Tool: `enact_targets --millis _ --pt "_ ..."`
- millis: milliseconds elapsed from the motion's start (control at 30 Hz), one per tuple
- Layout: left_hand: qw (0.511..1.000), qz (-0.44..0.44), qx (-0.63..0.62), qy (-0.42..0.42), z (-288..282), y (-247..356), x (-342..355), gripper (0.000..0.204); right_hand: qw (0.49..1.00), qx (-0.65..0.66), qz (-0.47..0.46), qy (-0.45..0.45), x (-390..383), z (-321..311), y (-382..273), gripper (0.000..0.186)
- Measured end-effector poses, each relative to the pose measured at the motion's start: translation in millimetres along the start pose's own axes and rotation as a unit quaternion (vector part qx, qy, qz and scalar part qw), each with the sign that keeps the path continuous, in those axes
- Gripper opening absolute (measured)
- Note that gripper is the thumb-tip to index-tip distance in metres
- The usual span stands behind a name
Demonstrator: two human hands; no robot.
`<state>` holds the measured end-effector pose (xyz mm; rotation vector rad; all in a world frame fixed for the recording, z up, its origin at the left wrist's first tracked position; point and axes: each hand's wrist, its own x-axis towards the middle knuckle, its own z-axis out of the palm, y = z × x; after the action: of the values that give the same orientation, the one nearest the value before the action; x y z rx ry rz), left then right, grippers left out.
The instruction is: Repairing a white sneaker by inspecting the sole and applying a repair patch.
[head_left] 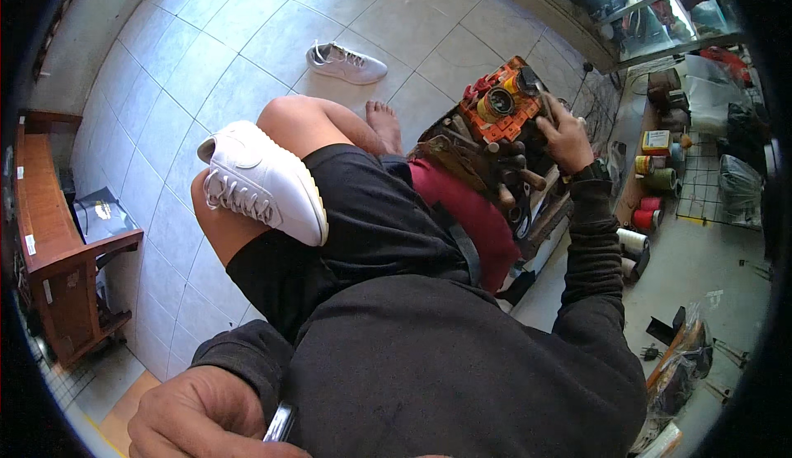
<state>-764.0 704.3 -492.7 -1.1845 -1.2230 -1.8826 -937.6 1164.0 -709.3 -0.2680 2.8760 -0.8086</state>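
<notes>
At the bottom left, my left hand (198, 417) is closed around a narrow, shiny silver object (279, 423), mostly cut off by the frame edge. My right hand (565, 136) reaches into a tool box (445, 140) at my right, fingers bent around a slim greyish tool (543, 103) that is hard to make out. Beside it lie orange plastic pieces (505, 120), a round tin (495, 105) and several wooden-handled tools (511, 161). A white lace-up sneaker (268, 186) rests on my lap across my thigh.
A second white sneaker (345, 64) lies on the tiled floor (264, 13) near my bare foot (384, 120). A wooden cabinet (58, 211) stands left. On the right are thread spools (652, 202) on a ledge, plastic bags (738, 186) and a glass display case (643, 13).
</notes>
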Motion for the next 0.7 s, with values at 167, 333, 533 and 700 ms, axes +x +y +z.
enact_targets --millis 167,333,533,700 --pt "0.994 -0.051 0.081 0.046 11.5 10.9 -0.1 0.01 0.981 0.037 0.111 0.154 38.7 7.5 5.8 0.042" --pt "1.0 -0.018 -0.023 -0.008 4.4 -2.3 3.5 0.01 0.978 -0.144 0.079 0.126 89.8 34.1 5.6 0.068" --pt "0.999 -0.006 0.035 -0.001 1.4 4.4 -0.2 0.01 0.976 -0.156 0.106 0.111 93.0 11.5 0.8 0.059" --pt "0.999 0.001 0.03 0.01 1.2 1.4 -1.6 0.01 0.983 -0.094 0.06 0.144 75.7 -15.7 -10.7 0.049"
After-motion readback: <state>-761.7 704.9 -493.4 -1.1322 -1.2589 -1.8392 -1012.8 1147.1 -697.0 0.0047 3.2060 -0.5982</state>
